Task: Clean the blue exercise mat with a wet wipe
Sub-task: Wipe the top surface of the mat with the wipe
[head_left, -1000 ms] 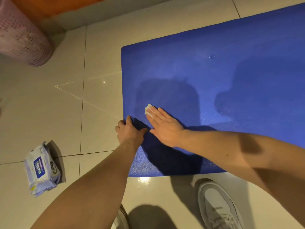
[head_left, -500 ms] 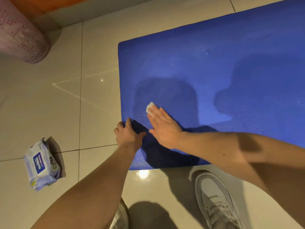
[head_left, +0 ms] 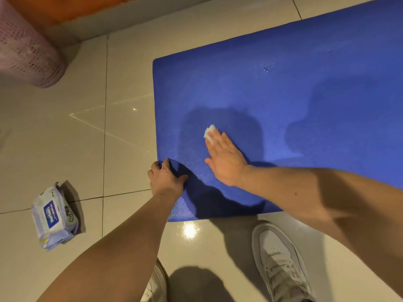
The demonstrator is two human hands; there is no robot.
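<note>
The mat [head_left: 283, 94] lay flat on the floor [head_left: 76, 138], with a damp-looking sheen only near its left end, so most of it seemingly remained to wipe. The wipe [head_left: 209, 130] sat on the mat under the right hand's [head_left: 224, 160] straight, pressing fingers [head_left: 216, 141], poking past their tips. The left hand [head_left: 165, 177] gripped the mat's left edge, fingers curled. A pack [head_left: 54, 216] lay well apart.

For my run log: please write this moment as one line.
step: wiping | right hand: presses wet wipe flat on blue mat | left hand: grips mat edge
</note>
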